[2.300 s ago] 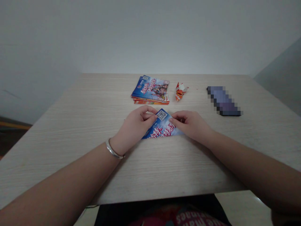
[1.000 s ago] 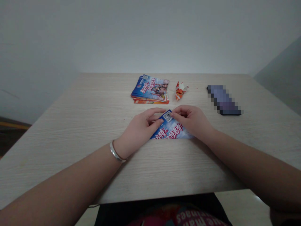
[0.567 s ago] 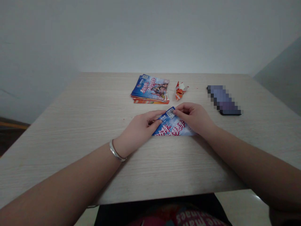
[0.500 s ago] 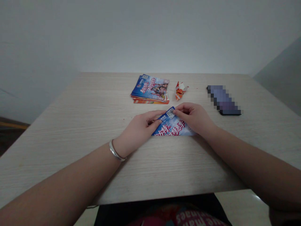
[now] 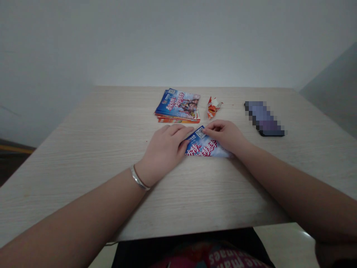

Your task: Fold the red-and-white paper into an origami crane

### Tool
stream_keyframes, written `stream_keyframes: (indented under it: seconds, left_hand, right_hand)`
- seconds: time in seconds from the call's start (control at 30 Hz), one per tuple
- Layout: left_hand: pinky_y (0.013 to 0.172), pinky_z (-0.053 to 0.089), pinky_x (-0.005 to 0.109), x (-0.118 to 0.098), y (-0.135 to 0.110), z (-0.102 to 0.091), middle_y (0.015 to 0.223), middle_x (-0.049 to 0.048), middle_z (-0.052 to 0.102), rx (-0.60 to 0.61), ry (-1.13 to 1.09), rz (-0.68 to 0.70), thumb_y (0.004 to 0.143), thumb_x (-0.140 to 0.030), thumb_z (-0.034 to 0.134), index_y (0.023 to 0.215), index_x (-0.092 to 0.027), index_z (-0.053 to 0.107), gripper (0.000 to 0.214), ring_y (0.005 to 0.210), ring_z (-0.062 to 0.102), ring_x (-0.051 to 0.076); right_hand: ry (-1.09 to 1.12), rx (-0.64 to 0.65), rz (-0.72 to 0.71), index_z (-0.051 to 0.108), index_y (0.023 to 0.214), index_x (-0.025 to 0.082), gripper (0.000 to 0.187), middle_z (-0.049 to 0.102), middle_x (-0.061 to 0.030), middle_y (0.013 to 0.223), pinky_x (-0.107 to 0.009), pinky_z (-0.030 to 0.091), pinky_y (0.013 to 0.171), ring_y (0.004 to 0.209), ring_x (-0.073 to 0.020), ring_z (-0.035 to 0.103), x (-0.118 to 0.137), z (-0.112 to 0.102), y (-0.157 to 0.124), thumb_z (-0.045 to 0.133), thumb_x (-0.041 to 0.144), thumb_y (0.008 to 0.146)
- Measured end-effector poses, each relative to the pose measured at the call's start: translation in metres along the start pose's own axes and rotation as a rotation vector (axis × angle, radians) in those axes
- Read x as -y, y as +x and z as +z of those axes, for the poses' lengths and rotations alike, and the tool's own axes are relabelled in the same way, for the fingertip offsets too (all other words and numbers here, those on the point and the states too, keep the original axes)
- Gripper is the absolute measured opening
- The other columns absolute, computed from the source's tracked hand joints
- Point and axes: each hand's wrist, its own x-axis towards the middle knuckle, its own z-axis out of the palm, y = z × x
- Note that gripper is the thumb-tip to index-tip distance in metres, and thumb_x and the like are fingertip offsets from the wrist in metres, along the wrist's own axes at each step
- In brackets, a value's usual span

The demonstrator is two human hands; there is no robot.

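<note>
A blue printed paper flyer (image 5: pixel 206 147), folded along its near edge, lies on the table between my hands. It carries a QR code by its top corner and large white-and-red lettering. My left hand (image 5: pixel 169 149), with a silver bangle at the wrist, grips the flyer's left side; the thumb lies over it and the fingers reach along its upper-left edge. At the top corner, beside the QR code, my right hand (image 5: pixel 224 136) pinches the paper between thumb and index finger. The right palm covers part of the flyer's right side.
Beyond my hands sits a stack of flyers (image 5: pixel 178 106), blue on top with orange edges below. Right of it is a small folded orange-and-white paper piece (image 5: pixel 214 108). A dark phone (image 5: pixel 264 119), its screen pixelated, lies farther right on the pale wooden table (image 5: pixel 83 149).
My left hand has shifted slightly along the flyer, its fingers now flatter and covering more of the left corner. The flyer's near edge has moved slightly away from me; my right hand keeps its pinch.
</note>
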Motion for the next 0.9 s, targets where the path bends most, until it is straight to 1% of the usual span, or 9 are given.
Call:
stream_keyframes:
  seconds: [0.03, 0.1, 0.13, 0.2, 0.37, 0.5, 0.63, 0.77, 0.9]
  left_hand:
    - [0.1, 0.047, 0.047, -0.002, 0.001, 0.0, 0.126, 0.0117, 0.068, -0.008, 0.067, 0.088, 0.097, -0.024, 0.052, 0.125, -0.016, 0.067, 0.034, 0.114, 0.062, 0.028]
    - [0.1, 0.048, 0.047, -0.006, 0.001, 0.001, 0.126, 0.0097, 0.069, 0.027, 0.121, 0.233, 0.099, -0.027, 0.05, 0.121, -0.017, 0.069, 0.031, 0.114, 0.062, 0.028]
    - [0.1, 0.048, 0.046, -0.008, 0.0, 0.003, 0.125, 0.0089, 0.069, 0.055, 0.125, 0.284, 0.1, -0.03, 0.049, 0.121, -0.017, 0.069, 0.032, 0.114, 0.062, 0.028]
    - [0.101, 0.047, 0.046, -0.01, -0.001, 0.006, 0.125, 0.0088, 0.07, 0.112, 0.132, 0.338, 0.102, -0.034, 0.046, 0.123, -0.016, 0.067, 0.035, 0.116, 0.061, 0.027]
    - [0.109, 0.043, 0.045, -0.009, -0.003, 0.01, 0.142, 0.0108, 0.06, 0.273, 0.147, 0.311, 0.102, -0.04, 0.044, 0.137, -0.013, 0.057, 0.046, 0.127, 0.056, 0.027]
    - [0.116, 0.037, 0.043, -0.007, -0.005, 0.009, 0.15, 0.0121, 0.052, 0.351, 0.167, 0.288, 0.102, -0.048, 0.042, 0.145, -0.012, 0.049, 0.056, 0.138, 0.047, 0.028]
    - [0.12, 0.03, 0.044, -0.007, -0.009, 0.008, 0.158, 0.0148, 0.04, 0.427, 0.176, 0.29, 0.1, -0.058, 0.038, 0.151, -0.011, 0.04, 0.07, 0.146, 0.037, 0.03]
    - [0.123, 0.024, 0.047, -0.005, -0.011, 0.01, 0.162, 0.018, 0.029, 0.458, 0.176, 0.3, 0.1, -0.064, 0.029, 0.154, -0.008, 0.034, 0.078, 0.151, 0.028, 0.031]
    - [0.125, 0.019, 0.045, -0.002, -0.008, 0.012, 0.163, 0.0177, 0.024, 0.469, 0.19, 0.308, 0.1, -0.064, 0.027, 0.154, -0.007, 0.031, 0.079, 0.153, 0.021, 0.03]
  right_hand:
    - [-0.029, 0.004, 0.005, 0.073, 0.075, 0.018, 0.023, 0.065, 0.0005, 0.064, -0.027, 0.034, 0.053, 0.056, -0.0112, 0.05, -0.001, 0.0, 0.003, 0.069, 0.04, 0.08]
    - [-0.093, 0.022, 0.003, 0.074, 0.073, 0.018, 0.022, 0.063, 0.0013, 0.062, -0.027, 0.033, 0.053, 0.055, -0.0109, 0.049, -0.001, 0.0, 0.007, 0.069, 0.038, 0.08]
    - [-0.125, 0.028, -0.003, 0.074, 0.073, 0.018, 0.021, 0.063, 0.0015, 0.061, -0.027, 0.032, 0.053, 0.055, -0.0109, 0.049, 0.0, 0.0, 0.008, 0.069, 0.037, 0.081]
    - [-0.186, 0.037, -0.015, 0.075, 0.074, 0.019, 0.019, 0.064, 0.0013, 0.062, -0.027, 0.033, 0.054, 0.056, -0.0112, 0.049, 0.001, 0.001, 0.011, 0.069, 0.035, 0.081]
    - [-0.275, 0.056, -0.046, 0.077, 0.077, 0.02, 0.017, 0.071, -0.0008, 0.072, -0.028, 0.036, 0.057, 0.062, -0.0133, 0.054, -0.001, 0.001, 0.015, 0.069, 0.034, 0.083]
    - [-0.282, 0.055, -0.06, 0.077, 0.079, 0.021, 0.017, 0.071, -0.0005, 0.071, -0.028, 0.037, 0.058, 0.063, -0.0137, 0.056, -0.003, 0.0, 0.016, 0.068, 0.035, 0.084]
    - [-0.287, 0.053, -0.058, 0.077, 0.077, 0.021, 0.019, 0.071, -0.0009, 0.072, -0.028, 0.036, 0.057, 0.063, -0.0137, 0.056, -0.003, -0.002, 0.017, 0.068, 0.036, 0.084]
    - [-0.297, 0.039, -0.092, 0.077, 0.078, 0.02, 0.021, 0.071, -0.0009, 0.071, -0.028, 0.036, 0.057, 0.062, -0.0136, 0.056, -0.006, -0.003, 0.02, 0.066, 0.036, 0.084]
    - [-0.315, 0.036, -0.065, 0.078, 0.08, 0.02, 0.024, 0.073, -0.0019, 0.073, -0.029, 0.036, 0.058, 0.063, -0.0146, 0.059, -0.009, -0.004, 0.027, 0.065, 0.04, 0.085]
